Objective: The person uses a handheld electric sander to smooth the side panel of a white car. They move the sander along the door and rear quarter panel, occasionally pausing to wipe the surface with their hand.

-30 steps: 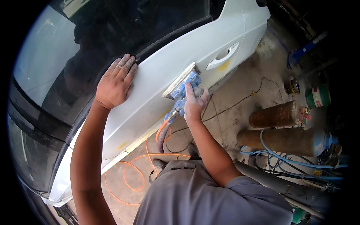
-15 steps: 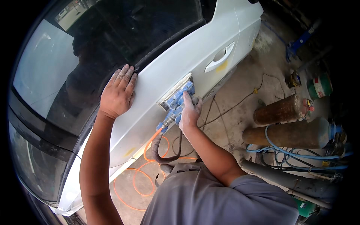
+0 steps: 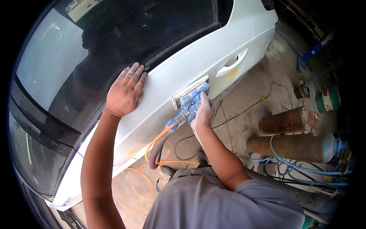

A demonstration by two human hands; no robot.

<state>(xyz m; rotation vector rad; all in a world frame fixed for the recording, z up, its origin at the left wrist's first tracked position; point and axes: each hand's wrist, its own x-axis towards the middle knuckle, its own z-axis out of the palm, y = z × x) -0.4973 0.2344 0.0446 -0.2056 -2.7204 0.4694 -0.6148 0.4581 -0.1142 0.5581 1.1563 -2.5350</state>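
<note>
Right hand clamped on a blue sander against a white car door, left hand flat on the panel.

The right hand [image 3: 202, 112], dusted pale, is closed around the body of the blue sander [image 3: 190, 101], whose long flat pad lies against the white car door [image 3: 198, 57] just below and left of the door handle [image 3: 231, 67]. The left hand [image 3: 126, 91] lies open, fingers spread and together pointing up, palm flat on the door near its upper edge where the dark window [image 3: 126, 34] begins, well apart from the right hand. From the sander's rear a grey hose [image 3: 156, 150] and an orange hose [image 3: 133, 183] drop to the concrete floor [image 3: 248, 103], the orange one lying in loops there. Farther right on the floor lie two rusty gas cylinders [image 3: 289, 133] amid blue hoses [image 3: 282, 160], with a green can [image 3: 328, 100] beyond them.
</note>
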